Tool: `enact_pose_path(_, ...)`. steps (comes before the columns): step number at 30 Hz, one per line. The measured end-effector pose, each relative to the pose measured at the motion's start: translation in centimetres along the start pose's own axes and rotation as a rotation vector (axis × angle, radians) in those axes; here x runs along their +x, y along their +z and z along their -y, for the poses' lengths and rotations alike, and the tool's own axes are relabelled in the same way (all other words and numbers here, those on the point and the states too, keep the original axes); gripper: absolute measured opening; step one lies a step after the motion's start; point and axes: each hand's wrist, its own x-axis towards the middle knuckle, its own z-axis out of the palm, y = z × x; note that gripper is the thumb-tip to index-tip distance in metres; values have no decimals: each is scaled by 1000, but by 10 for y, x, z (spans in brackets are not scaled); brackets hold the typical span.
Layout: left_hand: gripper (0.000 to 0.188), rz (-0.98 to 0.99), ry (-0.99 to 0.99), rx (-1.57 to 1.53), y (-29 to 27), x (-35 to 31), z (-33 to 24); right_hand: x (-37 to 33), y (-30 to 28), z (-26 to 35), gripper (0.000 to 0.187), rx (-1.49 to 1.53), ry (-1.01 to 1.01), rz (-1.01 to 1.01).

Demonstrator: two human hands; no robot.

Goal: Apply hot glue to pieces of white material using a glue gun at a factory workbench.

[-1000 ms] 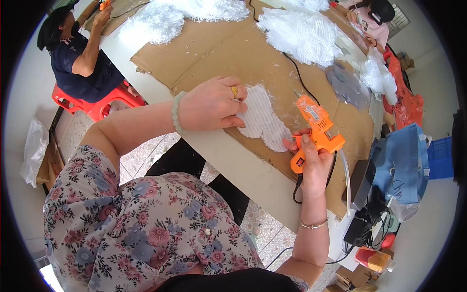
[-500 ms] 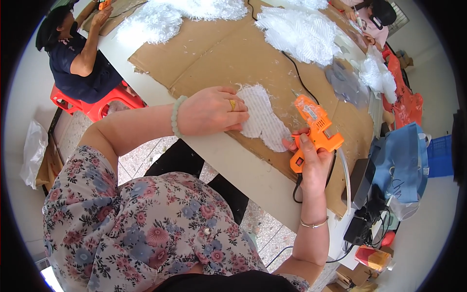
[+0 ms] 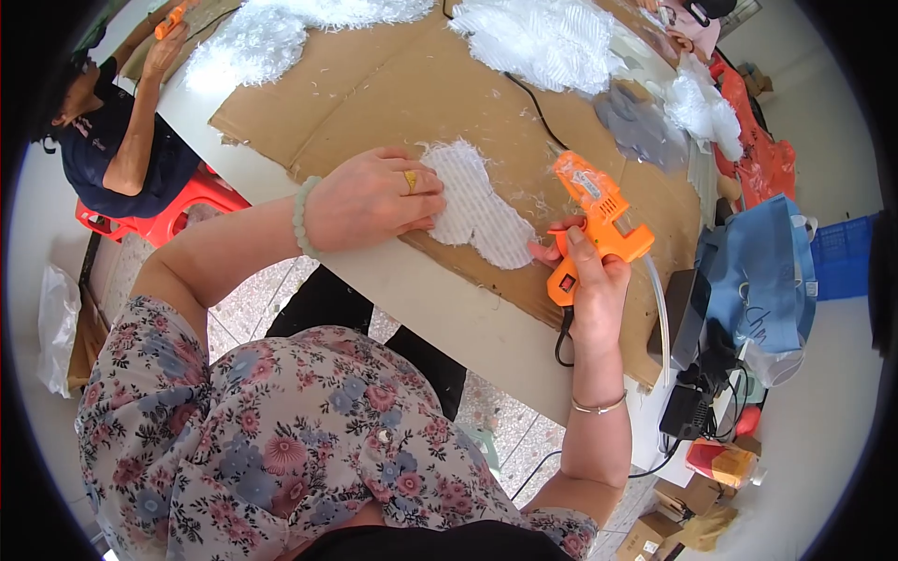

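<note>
My right hand (image 3: 599,273) is wrapped round the handle of an orange hot glue gun (image 3: 587,187). The gun's nozzle points away from me, and a long clear glue stick (image 3: 660,304) trails from its back end. Between my hands lies a white, ribbed piece of fabric (image 3: 468,201) with frayed edges, near the front edge of the cardboard. My left hand (image 3: 374,198) is closed over its left edge, fingers bent and thumb hidden. Its right tip lies close to the fingers of my right hand.
A large cardboard sheet (image 3: 374,103) covers the white table. White fringed heaps (image 3: 533,42) lie at the back, beside a grey translucent sheet (image 3: 641,126). At right are a blue bag (image 3: 758,271) and a black power adapter (image 3: 687,411). A person (image 3: 122,140) sits at far left holding another glue gun.
The whole view has shifted slightly. The fabric's left side looks a little raised under my left hand. My right hand keeps its hold on the glue gun.
</note>
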Motion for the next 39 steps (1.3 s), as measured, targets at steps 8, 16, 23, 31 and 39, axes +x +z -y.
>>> enact_pose_path(8,18,-4,-4,6,-2,-1,-1,1,-4,1,17,-10,-52,-29)
enact_pose_path(16,19,6,1,-5,-2,-1,2,0,4,1,19,53,-95,38)
enact_pose_path(23,22,-11,9,-28,-2,0,3,-2,11,2,18,-46,9,101)
enact_pose_path(31,30,10,-16,-90,-1,0,1,-2,7,-2,20,-55,-13,93)
enact_pose_path(39,29,-14,-10,-132,4,-5,5,-2,7,-3,20,-3,-36,75)
